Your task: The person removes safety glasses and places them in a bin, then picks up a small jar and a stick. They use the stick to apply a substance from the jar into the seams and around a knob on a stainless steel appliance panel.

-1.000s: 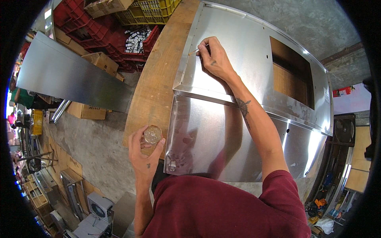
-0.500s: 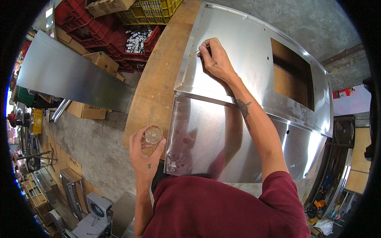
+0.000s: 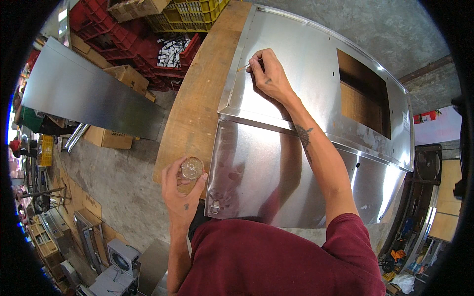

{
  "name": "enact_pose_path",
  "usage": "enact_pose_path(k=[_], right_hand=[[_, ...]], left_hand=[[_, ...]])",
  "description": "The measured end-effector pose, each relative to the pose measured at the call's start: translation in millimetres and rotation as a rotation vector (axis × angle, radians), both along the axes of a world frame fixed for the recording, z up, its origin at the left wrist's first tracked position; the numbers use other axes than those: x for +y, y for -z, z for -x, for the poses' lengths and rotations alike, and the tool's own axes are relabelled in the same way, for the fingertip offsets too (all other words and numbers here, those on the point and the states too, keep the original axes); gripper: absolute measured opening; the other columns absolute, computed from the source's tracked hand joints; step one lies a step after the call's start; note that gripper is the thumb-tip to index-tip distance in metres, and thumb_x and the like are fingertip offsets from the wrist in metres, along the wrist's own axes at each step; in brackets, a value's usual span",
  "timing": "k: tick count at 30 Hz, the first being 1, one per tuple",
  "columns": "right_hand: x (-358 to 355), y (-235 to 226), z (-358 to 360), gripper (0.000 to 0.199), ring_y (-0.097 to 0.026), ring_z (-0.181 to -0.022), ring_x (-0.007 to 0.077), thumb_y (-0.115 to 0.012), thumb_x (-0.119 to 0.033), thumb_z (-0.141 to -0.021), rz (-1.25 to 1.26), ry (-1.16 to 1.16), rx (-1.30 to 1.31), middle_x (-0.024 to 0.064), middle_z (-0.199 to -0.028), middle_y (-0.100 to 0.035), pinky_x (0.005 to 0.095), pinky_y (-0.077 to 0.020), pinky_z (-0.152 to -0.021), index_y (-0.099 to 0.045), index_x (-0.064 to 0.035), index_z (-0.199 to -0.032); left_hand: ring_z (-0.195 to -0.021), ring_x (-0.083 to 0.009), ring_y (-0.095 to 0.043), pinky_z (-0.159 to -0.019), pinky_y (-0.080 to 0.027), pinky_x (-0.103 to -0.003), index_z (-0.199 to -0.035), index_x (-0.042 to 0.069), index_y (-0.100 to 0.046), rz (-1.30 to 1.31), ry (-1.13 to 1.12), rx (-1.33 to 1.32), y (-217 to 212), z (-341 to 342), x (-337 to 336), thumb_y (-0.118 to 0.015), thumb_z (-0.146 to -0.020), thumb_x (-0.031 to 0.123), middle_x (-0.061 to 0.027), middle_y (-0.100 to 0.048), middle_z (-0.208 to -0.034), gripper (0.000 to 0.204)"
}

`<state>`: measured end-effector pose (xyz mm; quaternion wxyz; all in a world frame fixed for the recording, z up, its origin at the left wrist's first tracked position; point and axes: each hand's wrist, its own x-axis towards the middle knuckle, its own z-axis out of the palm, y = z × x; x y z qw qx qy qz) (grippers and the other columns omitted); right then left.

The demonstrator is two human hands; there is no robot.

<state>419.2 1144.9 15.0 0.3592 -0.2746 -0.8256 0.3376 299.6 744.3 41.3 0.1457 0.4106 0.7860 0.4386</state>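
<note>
A large shiny sheet-metal cabinet lies on a wooden table, with a rectangular opening in its upper face. Over the left part of that face is my right hand, its fingertips pinched round a thin, light-coloured stick. The stick points left, with its tip at the cabinet's left rim; whether it touches the metal I cannot tell. Lower left, my left hand curls round a small round cup with something brownish and clear in it. The cup is beside the cabinet's near left corner, above the table edge.
The wooden table top shows left of the cabinet. Beyond it are red crates, a yellow crate and cardboard boxes. A curved metal sheet juts in from the left. A metal latch sits on the cabinet's near corner.
</note>
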Motion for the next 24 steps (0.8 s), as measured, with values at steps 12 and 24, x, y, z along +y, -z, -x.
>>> enact_pose_path(k=[12,24], right_hand=[[-61.7,-62.6,-26.3,0.02,-0.076,-0.098,0.0184,-0.064,-0.018,-0.12,0.263,0.126,0.291,0.0113,-0.108,-0.071,0.0353,-0.0607,-0.088,-0.063,0.002,-0.124],[-199.2,-92.5,-38.8,0.02,-0.073,-0.1,0.0332,-0.08,-0.007,-0.106,-0.13,-0.337,0.015,0.0198,-0.128,-0.061,0.0436,-0.0626,-0.08,-0.068,0.0011,-0.12]], left_hand=[[-0.117,-0.0234,-0.074,-0.094,-0.063,-0.036,-0.149,0.004,-0.07,-0.036,-0.032,-0.006,-17.8,-1.4,6.1,-0.095,-0.093,0.008,-0.0128,-0.066,-0.138,0.061],[-0.114,-0.0249,-0.074,-0.089,-0.062,-0.035,-0.148,0.008,-0.072,-0.17,0.047,-0.011,-38.7,-11.6,28.6,-0.096,-0.089,0.007,-0.0123,-0.069,-0.135,0.064]])
